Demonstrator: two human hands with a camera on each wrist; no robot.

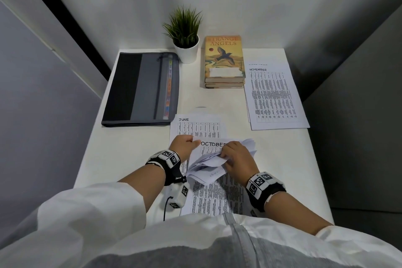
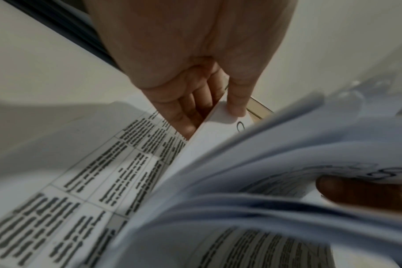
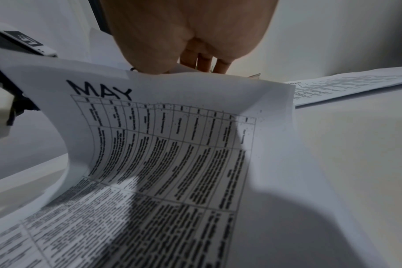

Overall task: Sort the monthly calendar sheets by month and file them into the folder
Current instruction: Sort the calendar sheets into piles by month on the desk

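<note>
A stack of calendar sheets lies at the table's near edge. My left hand pinches the top left corner of the OCTOBER sheet; in the left wrist view its thumb is on top and its fingers are underneath. My right hand grips several sheets curled back toward me. The right wrist view shows a MAY sheet bowed up under my right hand. A JUNE sheet lies flat just beyond. A NOVEMBER pile rests at the right. The grey zip folder lies closed at the far left.
A potted plant stands at the back centre, with two stacked books to its right. Walls close in the white table on three sides. The NOVEMBER pile reaches the table's right edge.
</note>
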